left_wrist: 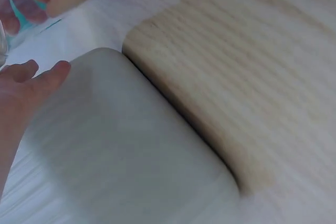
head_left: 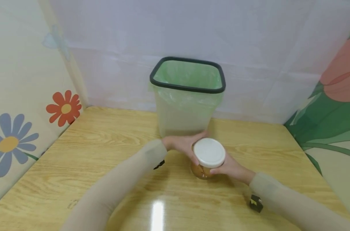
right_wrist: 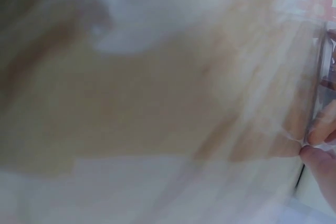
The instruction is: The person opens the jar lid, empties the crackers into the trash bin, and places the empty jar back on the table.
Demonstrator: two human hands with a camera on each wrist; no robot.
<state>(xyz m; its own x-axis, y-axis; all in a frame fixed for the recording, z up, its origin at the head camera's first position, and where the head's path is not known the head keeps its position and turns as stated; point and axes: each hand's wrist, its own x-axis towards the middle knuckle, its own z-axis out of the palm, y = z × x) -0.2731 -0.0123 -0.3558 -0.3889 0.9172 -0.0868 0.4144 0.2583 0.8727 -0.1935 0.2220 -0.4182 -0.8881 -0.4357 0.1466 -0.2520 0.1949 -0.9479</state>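
Note:
In the head view a round jar [head_left: 202, 172] with a white lid [head_left: 209, 152] and brownish contents is held between both hands, just above or on the table; I cannot tell which. My left hand [head_left: 184, 145] grips its left side, thumb in front and fingers towards the back. On the right side my right hand [head_left: 230, 167] holds it near the lid, thumb in front. The left wrist view catches my left hand [left_wrist: 21, 90] beside the bin wall. A transparent edge shows by my right hand [right_wrist: 321, 169] in the blurred right wrist view.
A pale waste bin [head_left: 183, 118] with a black rim [head_left: 189, 88] and green liner [head_left: 189, 75] stands right behind the hands. Under everything is a wood-grain table [head_left: 120, 128]. White sheeting [head_left: 250, 57] and flower-printed panels [head_left: 21, 80] surround it.

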